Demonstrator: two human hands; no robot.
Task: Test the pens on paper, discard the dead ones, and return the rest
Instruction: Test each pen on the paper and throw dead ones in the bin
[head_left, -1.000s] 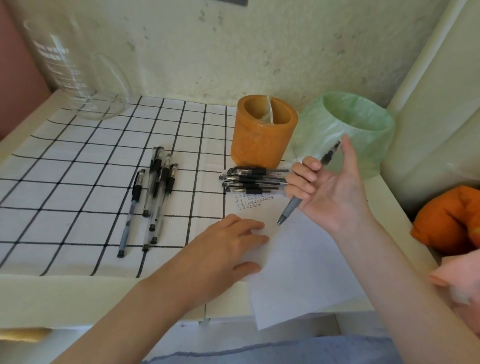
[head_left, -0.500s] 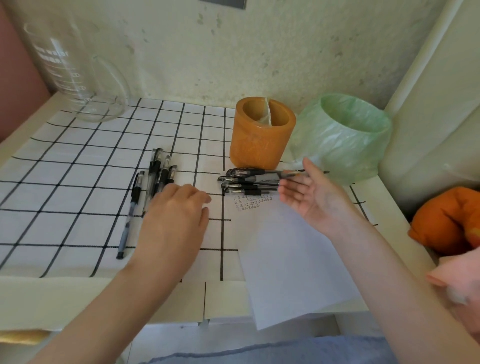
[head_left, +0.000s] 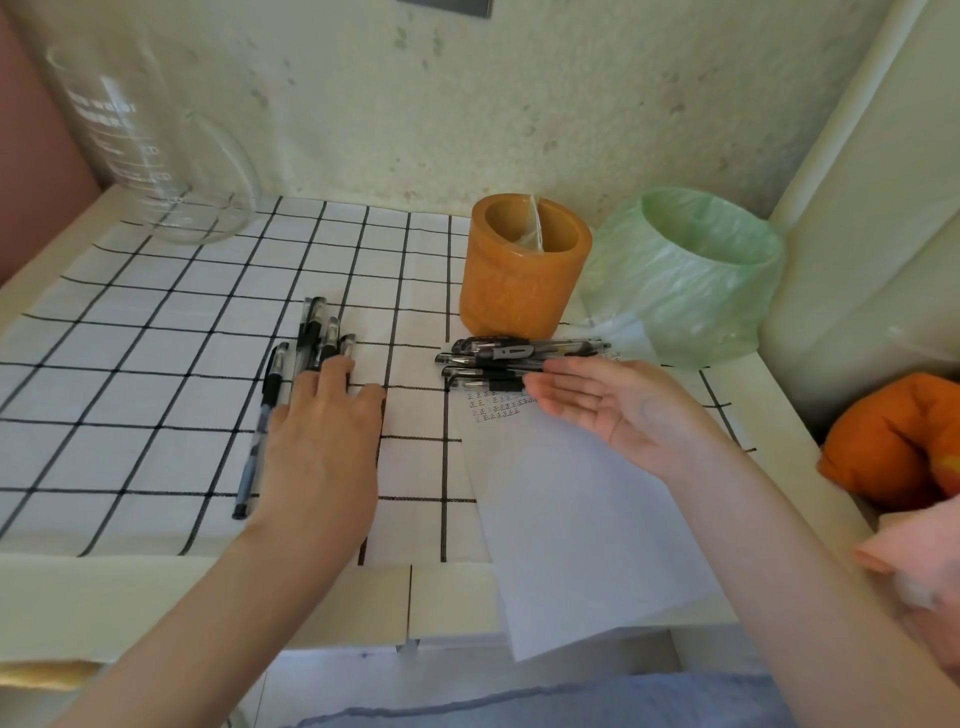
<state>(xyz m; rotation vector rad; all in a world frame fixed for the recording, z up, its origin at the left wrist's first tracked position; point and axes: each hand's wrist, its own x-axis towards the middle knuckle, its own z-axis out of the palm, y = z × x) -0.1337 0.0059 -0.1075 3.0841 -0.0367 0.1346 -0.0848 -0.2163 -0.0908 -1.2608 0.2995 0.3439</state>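
My left hand lies palm down over a row of black pens on the checked cloth, fingers spread across their lower halves; one pen lies free just left of it. My right hand hovers palm up and holds nothing, beside a second pile of pens lying crosswise at the top of the white paper. Small test scribbles mark the paper's upper edge. Behind the pile stands the orange pen holder, and right of it the bin lined with a green bag.
A large glass jug stands at the back left by the wall. An orange cushion and pink fabric lie off the table's right edge. The paper overhangs the table's front edge.
My right hand laid the pen it held onto the right-hand pile and is now empty. My left hand left the paper and moved left onto the other row of pens.
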